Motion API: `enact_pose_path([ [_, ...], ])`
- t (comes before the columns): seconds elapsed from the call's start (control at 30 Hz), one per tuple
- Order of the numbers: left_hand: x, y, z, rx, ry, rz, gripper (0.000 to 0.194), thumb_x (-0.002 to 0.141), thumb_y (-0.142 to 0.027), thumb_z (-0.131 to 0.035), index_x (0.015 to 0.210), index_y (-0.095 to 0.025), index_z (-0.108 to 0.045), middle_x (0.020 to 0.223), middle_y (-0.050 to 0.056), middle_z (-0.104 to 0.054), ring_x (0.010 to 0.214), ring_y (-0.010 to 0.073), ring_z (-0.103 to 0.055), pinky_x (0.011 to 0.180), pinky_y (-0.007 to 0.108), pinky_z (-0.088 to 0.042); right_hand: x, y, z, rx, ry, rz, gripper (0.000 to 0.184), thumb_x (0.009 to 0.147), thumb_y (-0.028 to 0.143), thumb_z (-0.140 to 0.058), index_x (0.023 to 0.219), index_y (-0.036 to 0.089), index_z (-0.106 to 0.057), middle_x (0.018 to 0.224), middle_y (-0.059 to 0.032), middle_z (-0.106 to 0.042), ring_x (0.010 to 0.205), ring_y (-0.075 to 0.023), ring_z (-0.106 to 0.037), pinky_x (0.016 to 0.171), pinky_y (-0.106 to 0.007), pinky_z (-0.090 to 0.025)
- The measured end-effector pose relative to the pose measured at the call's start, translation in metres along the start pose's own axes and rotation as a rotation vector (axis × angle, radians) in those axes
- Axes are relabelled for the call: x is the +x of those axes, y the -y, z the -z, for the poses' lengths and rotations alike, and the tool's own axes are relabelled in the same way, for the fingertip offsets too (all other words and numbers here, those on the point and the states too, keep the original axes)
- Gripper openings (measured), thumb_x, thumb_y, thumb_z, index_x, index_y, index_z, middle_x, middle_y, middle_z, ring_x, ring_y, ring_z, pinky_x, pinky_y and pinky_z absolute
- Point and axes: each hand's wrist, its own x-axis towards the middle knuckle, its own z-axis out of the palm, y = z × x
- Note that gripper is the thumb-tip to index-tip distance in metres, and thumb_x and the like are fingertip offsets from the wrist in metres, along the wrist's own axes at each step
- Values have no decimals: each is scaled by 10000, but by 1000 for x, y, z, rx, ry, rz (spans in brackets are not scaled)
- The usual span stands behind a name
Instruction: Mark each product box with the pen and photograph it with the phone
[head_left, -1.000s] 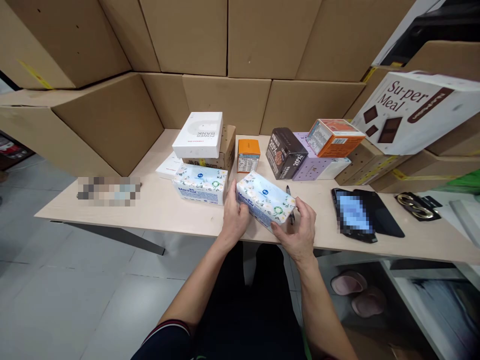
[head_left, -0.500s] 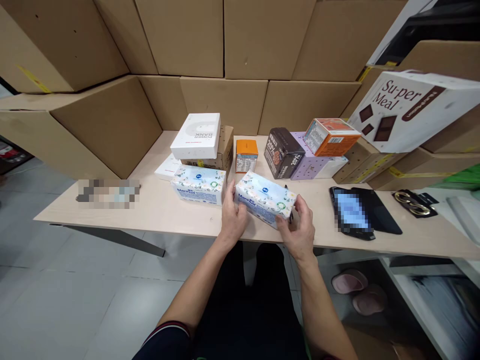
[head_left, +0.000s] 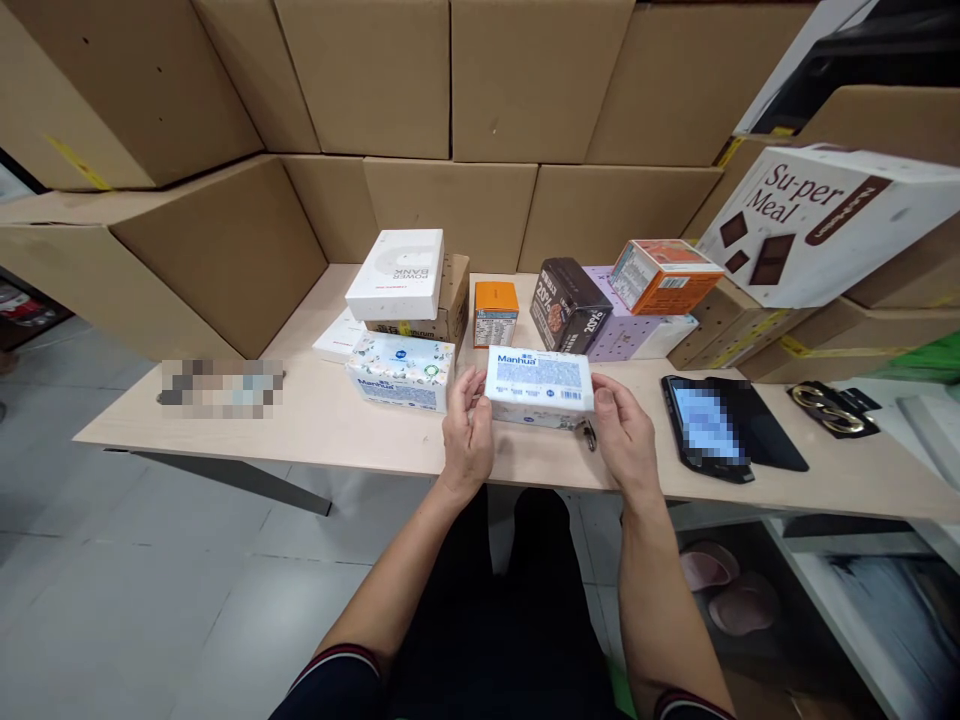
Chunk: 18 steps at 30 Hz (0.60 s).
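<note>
Between my two hands is a white and pale blue tissue pack (head_left: 538, 385) marked Manhua, its printed side panel facing up toward me. My left hand (head_left: 469, 430) grips its left end, thumb on the near side. At the opposite end my right hand (head_left: 624, 432) presses with its fingers, which are partly hidden behind the pack. A second, matching tissue pack (head_left: 401, 372) with a floral top rests on the table just left of my left hand. Beneath the held pack's right corner lies a small dark object (head_left: 589, 436), too small to name.
Behind stand a white power bank box (head_left: 396, 275) on a brown carton, an orange box (head_left: 495, 312), a dark brown box (head_left: 568, 305) and a purple box (head_left: 619, 325). To the right lie a phone-like device (head_left: 706, 428) and gold scissors (head_left: 825, 408). Cardboard boxes (head_left: 442, 215) wall the table's back.
The held tissue pack has been rolled, so its printed side now faces up instead of the floral top. It also sits squarer to me. My right hand has shifted right.
</note>
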Motion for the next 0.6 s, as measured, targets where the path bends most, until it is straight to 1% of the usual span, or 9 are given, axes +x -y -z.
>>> enact_pose_path([
  [0.07, 2, -2, 0, 22, 40, 70, 479, 980, -266, -480, 1452, -203, -429, 1449, 164, -578, 1403, 283, -529, 1159, 505, -454, -4, -8, 4, -67, 36, 33, 601, 923, 657, -509, 1292, 205, -654, 1291, -144, -680, 1177, -289, -624, 1023, -496, -493],
  [0.17, 4, -6, 0, 120, 120, 118, 620, 884, -138, -514, 1486, -201, -386, 1527, 160, -503, 1438, 298, -484, 1186, 520, -419, -10, -22, 7, -269, 58, 134, 650, 868, 662, -591, 1323, 201, -636, 1328, -157, -652, 1319, -351, -493, 1097, -574, -421],
  [0.23, 5, -7, 0, 203, 170, 93, 710, 810, -73, -527, 1490, -225, -393, 1529, 135, -505, 1429, 303, -487, 1183, 521, -420, -12, -29, 6, -403, 80, 235, 590, 861, 620, -626, 1254, 181, -665, 1327, -165, -652, 1369, -386, -402, 1123, -616, -372],
  [0.3, 6, -6, 0, 233, 176, 52, 726, 775, -52, -530, 1470, -236, -428, 1490, 123, -545, 1384, 297, -530, 1155, 510, -451, -12, -31, 4, -464, 97, 324, 458, 901, 545, -603, 1152, 171, -694, 1317, -164, -656, 1380, -392, -361, 1148, -628, -330],
  [0.33, 6, -4, 0, 223, 157, 35, 712, 772, -55, -532, 1457, -230, -445, 1467, 126, -565, 1359, 292, -553, 1138, 499, -469, -12, -31, 3, -464, 95, 347, 404, 926, 509, -578, 1117, 174, -698, 1306, -159, -661, 1376, -384, -363, 1154, -623, -322],
  [0.4, 4, 1, 0, 172, 106, 4, 663, 791, -75, -542, 1435, -214, -471, 1433, 137, -591, 1334, 278, -578, 1113, 470, -495, -10, -26, 3, -411, 60, 346, 371, 953, 478, -541, 1130, 186, -688, 1275, -148, -673, 1359, -363, -390, 1142, -602, -347],
  [0.5, 1, 7, 2, 97, 37, -68, 558, 863, -141, -550, 1413, -213, -502, 1379, 138, -634, 1306, 261, -602, 1084, 434, -509, -9, -14, 5, -276, -4, 312, 456, 947, 544, -536, 1229, 205, -657, 1260, -136, -671, 1316, -338, -453, 1111, -565, -398],
  [0.6, -2, 7, 4, 48, -9, -144, 461, 939, -274, -548, 1396, -211, -535, 1347, 132, -653, 1266, 264, -620, 1053, 426, -512, -9, -5, 6, -180, -16, 294, 576, 921, 622, -543, 1311, 206, -626, 1262, -133, -647, 1248, -317, -508, 1085, -527, -429],
])
